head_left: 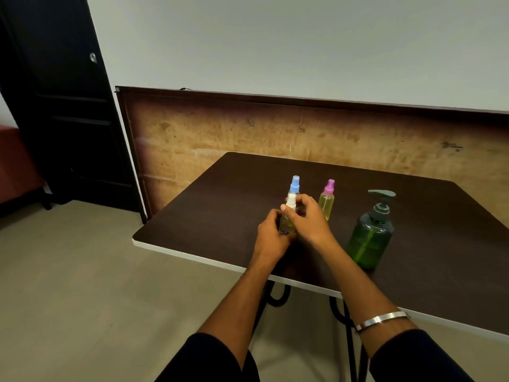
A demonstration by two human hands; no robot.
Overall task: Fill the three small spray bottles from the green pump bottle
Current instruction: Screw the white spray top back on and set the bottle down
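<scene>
Three small spray bottles stand on the dark table (413,205). My left hand (271,232) grips the body of the white-capped bottle (287,220), which holds yellow-green liquid. My right hand (305,219) pinches its white spray top between thumb and fingers. Just behind stands the blue-capped bottle (295,184), its body mostly hidden by my hands. The pink-capped bottle (327,201), filled with yellow-green liquid, stands to the right. The green pump bottle (370,239) with a dark pump head stands further right, near the table's front edge.
A brown wooden board (248,133) leans against the wall behind the table. A dark door (63,106) is at the left, with a red seat (13,166) beside it. The table's white front edge (192,256) runs below my forearms.
</scene>
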